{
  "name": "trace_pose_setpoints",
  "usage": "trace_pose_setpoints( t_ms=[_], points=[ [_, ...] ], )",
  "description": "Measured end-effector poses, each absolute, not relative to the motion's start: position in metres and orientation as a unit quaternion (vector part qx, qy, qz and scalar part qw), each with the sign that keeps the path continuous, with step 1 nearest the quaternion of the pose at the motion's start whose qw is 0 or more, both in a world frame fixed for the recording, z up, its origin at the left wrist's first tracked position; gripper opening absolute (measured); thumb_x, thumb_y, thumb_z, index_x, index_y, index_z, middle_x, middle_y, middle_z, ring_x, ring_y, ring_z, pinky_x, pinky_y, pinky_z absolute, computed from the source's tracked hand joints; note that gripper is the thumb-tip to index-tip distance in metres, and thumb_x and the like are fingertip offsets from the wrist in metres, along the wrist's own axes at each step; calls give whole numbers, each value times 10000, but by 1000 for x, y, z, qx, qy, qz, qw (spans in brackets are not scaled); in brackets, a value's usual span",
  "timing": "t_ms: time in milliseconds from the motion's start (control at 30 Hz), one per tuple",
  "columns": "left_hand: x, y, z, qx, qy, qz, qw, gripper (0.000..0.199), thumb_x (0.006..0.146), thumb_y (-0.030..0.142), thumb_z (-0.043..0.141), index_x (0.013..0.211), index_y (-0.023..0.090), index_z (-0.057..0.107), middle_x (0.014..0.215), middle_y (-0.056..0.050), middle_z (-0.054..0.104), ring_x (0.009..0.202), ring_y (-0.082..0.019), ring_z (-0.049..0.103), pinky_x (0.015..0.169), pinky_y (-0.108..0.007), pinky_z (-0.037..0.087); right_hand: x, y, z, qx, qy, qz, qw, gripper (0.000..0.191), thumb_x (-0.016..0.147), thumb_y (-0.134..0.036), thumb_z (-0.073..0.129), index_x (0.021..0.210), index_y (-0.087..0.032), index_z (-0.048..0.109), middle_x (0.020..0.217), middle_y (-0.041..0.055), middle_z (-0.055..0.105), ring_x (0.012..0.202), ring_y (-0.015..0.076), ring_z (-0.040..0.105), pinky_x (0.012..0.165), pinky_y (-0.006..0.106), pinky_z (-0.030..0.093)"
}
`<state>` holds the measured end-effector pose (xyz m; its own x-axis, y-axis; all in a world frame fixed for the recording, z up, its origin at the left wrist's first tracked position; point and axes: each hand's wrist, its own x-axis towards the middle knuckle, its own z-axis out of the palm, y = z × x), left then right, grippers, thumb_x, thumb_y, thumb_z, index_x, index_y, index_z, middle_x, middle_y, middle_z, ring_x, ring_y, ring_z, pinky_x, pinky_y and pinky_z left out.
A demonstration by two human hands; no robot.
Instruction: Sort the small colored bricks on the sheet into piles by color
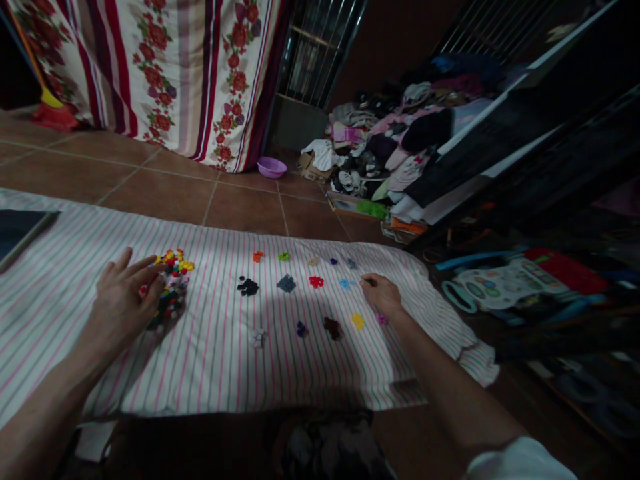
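Observation:
A mixed heap of small coloured pieces [176, 279] lies on the striped cloth [215, 360]. My left hand [125, 297] is over the heap's near left side, fingers apart. To the right, small piles sorted by colour include orange [257, 256], green [284, 256], black [248, 287], grey [287, 284], red [316, 282], white [258, 337], brown [331, 327] and yellow [357, 321] ones. My right hand [381, 292] is pinched just right of the light blue pile [346, 283], above the pink pile [382, 319]; a small dark piece [371, 283] shows at its fingertips.
A dark flat panel [20, 233] lies on the cloth's far left. Beyond the cloth are a purple basin [271, 167], a floral curtain [195, 80] and heaped clothes [390, 133]. A colourful plastic item [510, 280] stands to the right.

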<state>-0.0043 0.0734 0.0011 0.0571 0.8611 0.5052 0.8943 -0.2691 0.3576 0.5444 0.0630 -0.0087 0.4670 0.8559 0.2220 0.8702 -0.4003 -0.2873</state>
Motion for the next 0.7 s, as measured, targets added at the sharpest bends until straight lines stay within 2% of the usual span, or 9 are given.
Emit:
trace_pose_setpoints(
  t_ms=[167, 233, 333, 433, 600, 700],
  points=[
    [-5, 74, -3, -723, -599, -343, 16, 374, 887, 410, 368, 1077, 306, 673, 1151, -59, 711, 1374, -365, 424, 1047, -657, 381, 547, 62, -9, -839, -490, 30, 233, 248, 705, -261, 588, 885, -243, 758, 909, 40, 748, 855, 220, 669, 805, 336, 502],
    [-5, 74, -4, -723, -596, -349, 18, 367, 887, 414, 361, 1068, 323, 666, 1127, -52, 717, 1367, -365, 435, 1035, -656, 392, 549, 63, -9, -836, -480, 55, 260, 235, 697, -276, 599, 866, -238, 757, 881, 37, 748, 838, 221, 673, 798, 341, 505],
    [-5, 74, -3, -723, -598, -346, 16, 388, 886, 433, 334, 1049, 309, 664, 1123, -56, 717, 1366, -366, 437, 1035, -642, 398, 550, 62, -9, -821, -474, 81, 309, 213, 729, -328, 581, 809, -223, 749, 821, 39, 741, 833, 219, 674, 805, 337, 504],
    [-6, 74, -3, -723, -602, -341, 4, 401, 879, 433, 329, 1043, 299, 669, 1132, -57, 713, 1374, -366, 425, 1052, -637, 384, 549, 60, -7, -823, -440, 86, 348, 272, 778, -375, 539, 811, -197, 742, 802, 57, 734, 844, 225, 670, 805, 331, 503],
    [-10, 74, -5, -721, -604, -340, 17, 388, 881, 424, 342, 1005, 283, 682, 1154, -64, 705, 1377, -339, 425, 1069, -588, 402, 540, 60, 8, -833, -406, 42, 374, 325, 817, -364, 495, 945, -178, 729, 936, 79, 730, 961, 241, 647, 905, 349, 475],
    [-17, 75, -11, -741, -594, -310, 48, 384, 895, 389, 343, 962, 250, 695, 1093, -88, 717, 1256, -291, 543, 1113, -553, 367, 520, 68, 23, -808, -433, 21, 399, 337, 814, -335, 485, 995, -175, 720, 1000, 85, 719, 984, 241, 637, 927, 358, 464]
  ],
)
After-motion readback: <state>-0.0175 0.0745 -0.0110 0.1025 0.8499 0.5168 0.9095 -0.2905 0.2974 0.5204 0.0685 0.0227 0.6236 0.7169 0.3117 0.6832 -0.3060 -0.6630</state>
